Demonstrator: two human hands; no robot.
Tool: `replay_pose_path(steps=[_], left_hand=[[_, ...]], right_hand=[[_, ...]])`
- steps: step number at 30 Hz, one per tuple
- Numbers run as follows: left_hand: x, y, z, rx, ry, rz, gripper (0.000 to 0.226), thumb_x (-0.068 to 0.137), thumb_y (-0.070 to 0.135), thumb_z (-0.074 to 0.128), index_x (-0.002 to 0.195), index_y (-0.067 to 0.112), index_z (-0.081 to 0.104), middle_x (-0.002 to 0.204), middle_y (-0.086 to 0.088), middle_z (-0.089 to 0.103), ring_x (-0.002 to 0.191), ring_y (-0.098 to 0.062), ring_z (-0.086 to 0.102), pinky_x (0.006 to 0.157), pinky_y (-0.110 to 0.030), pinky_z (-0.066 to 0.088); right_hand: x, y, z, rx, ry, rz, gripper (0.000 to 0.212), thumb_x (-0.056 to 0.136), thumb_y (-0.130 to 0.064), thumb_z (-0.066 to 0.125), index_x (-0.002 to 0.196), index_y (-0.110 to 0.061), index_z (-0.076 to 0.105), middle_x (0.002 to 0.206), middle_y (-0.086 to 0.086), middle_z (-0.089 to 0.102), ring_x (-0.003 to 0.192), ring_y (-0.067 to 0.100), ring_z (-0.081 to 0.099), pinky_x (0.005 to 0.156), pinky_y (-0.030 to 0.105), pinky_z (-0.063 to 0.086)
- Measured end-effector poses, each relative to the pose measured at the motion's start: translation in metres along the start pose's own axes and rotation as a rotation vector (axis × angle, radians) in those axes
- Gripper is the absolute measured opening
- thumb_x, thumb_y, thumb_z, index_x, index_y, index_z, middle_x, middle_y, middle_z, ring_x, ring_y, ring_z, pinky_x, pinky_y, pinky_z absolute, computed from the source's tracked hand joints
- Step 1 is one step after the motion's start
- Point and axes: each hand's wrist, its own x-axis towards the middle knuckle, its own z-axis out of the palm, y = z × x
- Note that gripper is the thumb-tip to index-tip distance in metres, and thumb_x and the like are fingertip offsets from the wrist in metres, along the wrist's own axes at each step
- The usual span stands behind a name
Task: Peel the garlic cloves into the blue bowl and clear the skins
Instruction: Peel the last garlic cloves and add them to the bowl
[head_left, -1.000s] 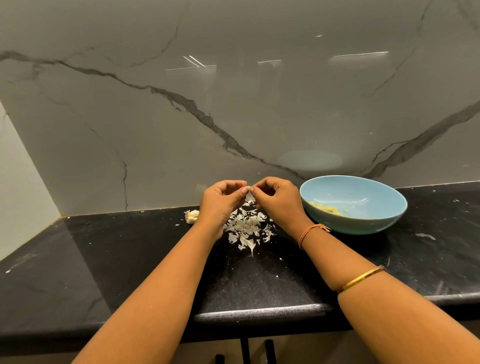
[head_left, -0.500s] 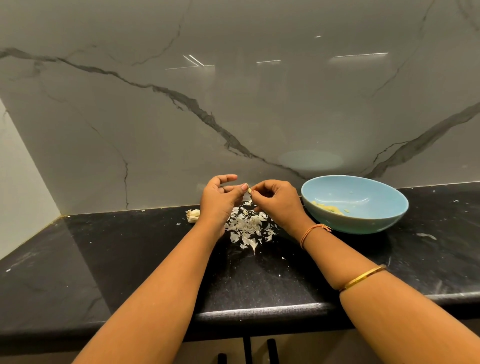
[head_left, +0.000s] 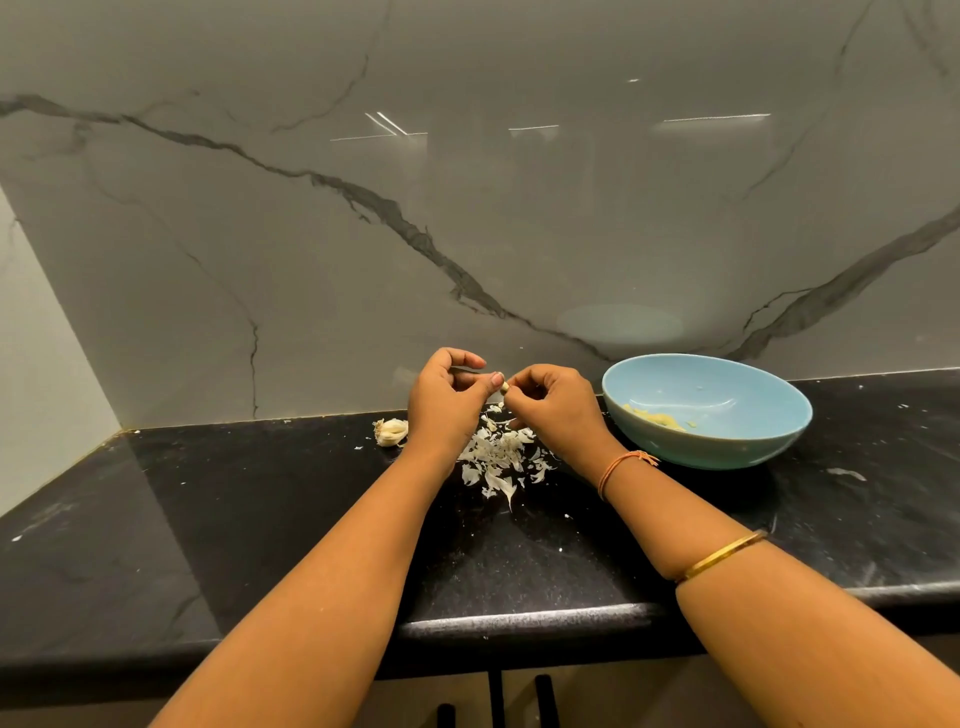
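Note:
My left hand (head_left: 448, 402) and my right hand (head_left: 555, 408) meet above the black counter, and both pinch one small garlic clove (head_left: 504, 386) between their fingertips. Below them lies a heap of white garlic skins (head_left: 501, 454). The blue bowl (head_left: 748, 439) stands to the right of my right hand, with several peeled yellowish cloves (head_left: 655, 418) at its bottom left. A piece of unpeeled garlic bulb (head_left: 390, 431) rests on the counter just left of my left wrist.
The black counter (head_left: 260, 519) runs along a grey marble-look wall (head_left: 467, 208) and ends in a rounded front edge (head_left: 519, 621). Small skin flecks (head_left: 847, 474) lie to the right of the bowl. Dark cabinet handles (head_left: 545, 701) show below the counter.
My left hand's fingers have opened out somewhat while its thumb stays on the clove. Both hands stay over the skin heap; the bowl has not moved.

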Motion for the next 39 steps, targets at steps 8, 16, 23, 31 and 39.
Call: replay_pose_path(steps=[8, 16, 23, 31, 39], left_hand=[[0.0, -0.0037, 0.0012, -0.041, -0.02, -0.03, 0.028, 0.083, 0.006, 0.069, 0.077, 0.019, 0.046, 0.071, 0.001, 0.057, 0.071, -0.016, 0.056, 0.074, -0.036, 0.051], [0.0003, -0.0005, -0.0007, -0.263, -0.023, -0.126, 0.03, 0.083, 0.001, 0.067, 0.077, 0.015, 0.041, 0.072, -0.005, 0.058, 0.065, -0.013, 0.057, 0.059, -0.017, 0.049], [0.0, -0.0006, 0.0001, -0.276, -0.049, -0.127, 0.031, 0.083, 0.001, 0.068, 0.076, 0.015, 0.041, 0.073, -0.004, 0.058, 0.067, -0.011, 0.058, 0.061, -0.014, 0.052], [0.0013, -0.0007, 0.0007, -0.353, -0.081, -0.168, 0.03, 0.082, -0.001, 0.068, 0.079, 0.015, 0.042, 0.073, -0.005, 0.06, 0.068, -0.012, 0.06, 0.066, -0.019, 0.054], [0.002, -0.0018, 0.0019, -0.355, -0.063, -0.183, 0.029, 0.083, 0.001, 0.068, 0.08, 0.014, 0.042, 0.068, 0.0, 0.051, 0.065, -0.012, 0.056, 0.067, -0.022, 0.052]], right_hand=[[0.0019, 0.0016, 0.0027, 0.056, 0.024, 0.064, 0.01, 0.083, -0.007, 0.062, 0.075, -0.001, 0.065, 0.067, 0.004, 0.061, 0.055, 0.01, 0.061, 0.062, 0.03, 0.058], [0.0024, -0.0017, 0.0024, 0.293, 0.017, 0.157, 0.016, 0.088, -0.001, 0.056, 0.074, 0.0, 0.064, 0.067, 0.013, 0.057, 0.055, 0.015, 0.054, 0.054, 0.023, 0.054], [0.0002, 0.0001, 0.0004, 0.336, 0.006, 0.141, 0.022, 0.093, -0.009, 0.056, 0.085, 0.01, 0.063, 0.072, 0.016, 0.057, 0.059, 0.013, 0.053, 0.052, 0.019, 0.053], [0.0016, 0.0008, -0.0004, 0.304, -0.003, 0.154, 0.019, 0.094, -0.008, 0.053, 0.077, 0.0, 0.058, 0.063, 0.006, 0.052, 0.05, 0.007, 0.051, 0.051, 0.016, 0.05], [0.0031, 0.003, 0.0009, 0.335, -0.021, 0.164, 0.014, 0.09, 0.007, 0.049, 0.095, 0.003, 0.061, 0.079, 0.007, 0.059, 0.069, 0.011, 0.056, 0.059, 0.017, 0.054]])
